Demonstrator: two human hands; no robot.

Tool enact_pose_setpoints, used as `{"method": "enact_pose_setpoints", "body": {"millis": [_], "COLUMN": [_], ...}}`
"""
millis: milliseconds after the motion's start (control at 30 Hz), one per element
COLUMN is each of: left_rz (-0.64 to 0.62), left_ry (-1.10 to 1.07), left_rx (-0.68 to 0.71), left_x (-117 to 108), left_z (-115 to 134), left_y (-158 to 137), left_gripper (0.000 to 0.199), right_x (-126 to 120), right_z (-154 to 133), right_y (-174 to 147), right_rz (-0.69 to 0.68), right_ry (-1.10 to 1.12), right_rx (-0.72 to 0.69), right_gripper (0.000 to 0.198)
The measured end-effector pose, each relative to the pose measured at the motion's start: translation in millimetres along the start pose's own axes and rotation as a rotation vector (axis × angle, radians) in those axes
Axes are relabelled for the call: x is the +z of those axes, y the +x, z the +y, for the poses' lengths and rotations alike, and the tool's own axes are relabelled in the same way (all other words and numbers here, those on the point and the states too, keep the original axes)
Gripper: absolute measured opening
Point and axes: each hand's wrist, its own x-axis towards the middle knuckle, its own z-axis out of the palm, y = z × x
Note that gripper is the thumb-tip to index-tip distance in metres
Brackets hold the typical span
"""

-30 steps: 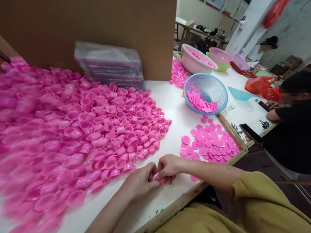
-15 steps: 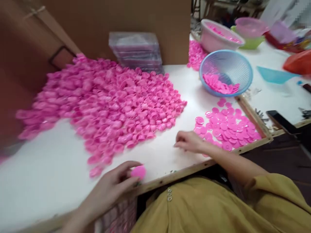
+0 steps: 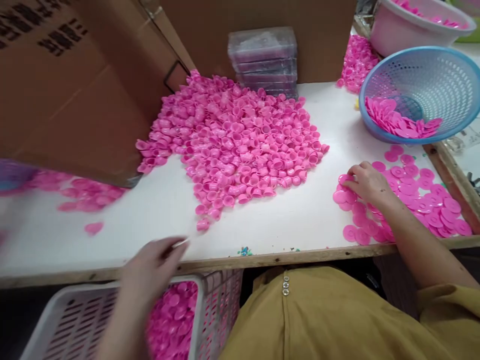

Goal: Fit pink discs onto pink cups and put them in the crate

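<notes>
Over the left part of the table's front edge is my left hand, its fingers curled together and blurred. A thin pale streak shows at its fingertips, too smeared to make out. To the right, my right hand pinches the edge of a pink plastic disc at the left side of the spread of flat pink discs. Between and beyond both hands lies a large heap of small pink plastic cups.
A blue strainer basket holding pink discs stands at the right, before a pale pink basin. Clear plastic boxes are stacked behind the heap. Below the table edge is a white crate of pink pieces. A cardboard box stands left.
The view has swung left and down. My right hand has moved onto the discs and taken hold of one. The pink disc at my left fingers no longer shows.
</notes>
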Motion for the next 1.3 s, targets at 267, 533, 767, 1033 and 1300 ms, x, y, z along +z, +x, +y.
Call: {"method": "enact_pose_setpoints", "body": {"millis": [267,533,767,1033,1300], "left_rz": [0.048,-0.075,-0.039,-0.186,-0.241], "left_ry": [-0.003,0.002,-0.254,-0.29,-0.37], "left_rx": [0.403,0.431,0.446,0.55,0.391], "left_x": [112.6,127.2,119.6,131.6,149.1], "left_z": [165.0,163.9,142.7,171.4,165.8], "left_y": [115.4,123.1,81.5,52.1,49.9], "left_gripper": [0.02,0.011,0.015,0.011,0.017], "right_x": [6.8,45.2,57.1,44.0,32.2], "right_z": [-22.5,-64.2,-59.4,-61.2,-81.9], "right_y": [-20.1,-38.8,-36.8,-37.2,-42.9], "right_rz": [0.105,0.074,0.098,-0.042,-0.397], "right_ry": [0.361,0.431,0.49,0.522,1.054], "right_rx": [-0.16,-0.541,-0.451,-0.22,0.133], "right_gripper": [0.014,0.013,0.009,0.006,0.025]}}
